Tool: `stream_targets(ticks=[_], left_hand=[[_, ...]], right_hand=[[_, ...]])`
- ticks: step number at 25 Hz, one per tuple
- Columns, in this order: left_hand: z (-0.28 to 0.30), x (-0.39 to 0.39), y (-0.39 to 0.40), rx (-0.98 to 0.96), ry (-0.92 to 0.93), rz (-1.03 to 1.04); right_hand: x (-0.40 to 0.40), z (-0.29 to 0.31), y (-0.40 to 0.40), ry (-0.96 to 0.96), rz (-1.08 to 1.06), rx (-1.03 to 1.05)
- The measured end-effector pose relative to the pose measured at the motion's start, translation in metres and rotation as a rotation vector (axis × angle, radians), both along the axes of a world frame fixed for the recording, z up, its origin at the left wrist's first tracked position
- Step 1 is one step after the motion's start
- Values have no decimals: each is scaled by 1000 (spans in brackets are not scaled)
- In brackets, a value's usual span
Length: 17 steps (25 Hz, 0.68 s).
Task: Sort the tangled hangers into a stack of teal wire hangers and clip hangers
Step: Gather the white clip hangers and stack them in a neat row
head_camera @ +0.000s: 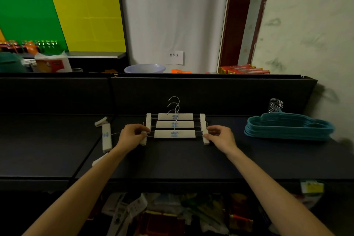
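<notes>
Three white clip hangers lie in an overlapping row on the dark shelf, hooks pointing away from me. The nearest clip hanger (174, 133) is held at both ends: my left hand (130, 136) pinches its left clip and my right hand (222, 137) pinches its right clip. Another white clip hanger (106, 138) lies turned sideways to the left, partly behind my left forearm. A stack of teal hangers (289, 127) with silver hooks sits at the right end of the shelf.
The dark shelf (172, 161) has a raised back panel (210, 94) behind the hangers. The wall (310, 34) stands close on the right. A lavender basin (145, 68) and packaged goods sit beyond the panel; more goods fill the shelf below.
</notes>
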<state>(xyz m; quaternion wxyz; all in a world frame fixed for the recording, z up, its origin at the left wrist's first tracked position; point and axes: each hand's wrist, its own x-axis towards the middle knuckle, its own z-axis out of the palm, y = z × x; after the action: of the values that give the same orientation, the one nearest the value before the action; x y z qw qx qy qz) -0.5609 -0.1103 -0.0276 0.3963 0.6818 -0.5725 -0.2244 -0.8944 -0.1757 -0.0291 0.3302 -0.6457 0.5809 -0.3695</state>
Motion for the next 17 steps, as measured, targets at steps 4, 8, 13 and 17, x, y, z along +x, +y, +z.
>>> stream_targets(ticks=[4,8,13,17], left_hand=[[1,2,-4,12,52,17],[4,3,-1,-6,2,-29],[22,40,12,-164,-160,-127],[25,111,16,-28,-537,-37]], right_hand=[[8,-3,-1,32,-54,-1],[16,-3,4,65,-108,2],[47,9,28,300,-269,-347],[143,14,81,287,35,-638]])
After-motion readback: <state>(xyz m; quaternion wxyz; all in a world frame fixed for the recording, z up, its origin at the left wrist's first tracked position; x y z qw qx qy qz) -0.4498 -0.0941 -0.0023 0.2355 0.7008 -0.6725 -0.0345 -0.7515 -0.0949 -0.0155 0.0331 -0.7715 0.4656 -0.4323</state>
